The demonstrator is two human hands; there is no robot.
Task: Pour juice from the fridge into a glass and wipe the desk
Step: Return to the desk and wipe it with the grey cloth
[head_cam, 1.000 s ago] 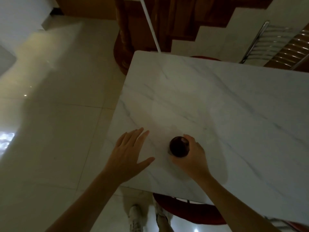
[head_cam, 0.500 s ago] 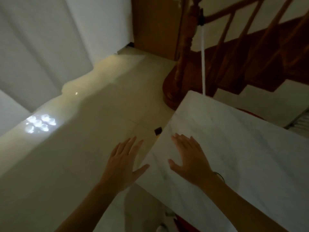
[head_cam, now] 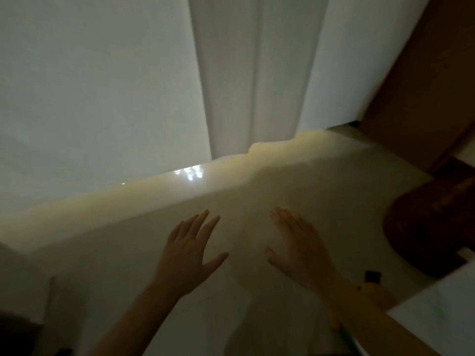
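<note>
My left hand [head_cam: 189,255] and my right hand [head_cam: 299,249] hover palm down over the pale tiled floor, fingers spread, each holding nothing. Only a corner of the white marble table [head_cam: 442,314] shows at the lower right, to the right of my right forearm. No glass, juice or fridge is in view.
A white wall with a recessed panel [head_cam: 257,73] rises ahead, where the glossy floor [head_cam: 128,240] ends. The dark wooden base of the stair post [head_cam: 431,227] stands at the right, with a brown door or panel [head_cam: 424,80] behind it. A small dark object [head_cam: 372,276] lies on the floor.
The view has swung left, away from the table toward the wall. My right hand let go of the dark round thing on the table, and both hands now hover over the floor.
</note>
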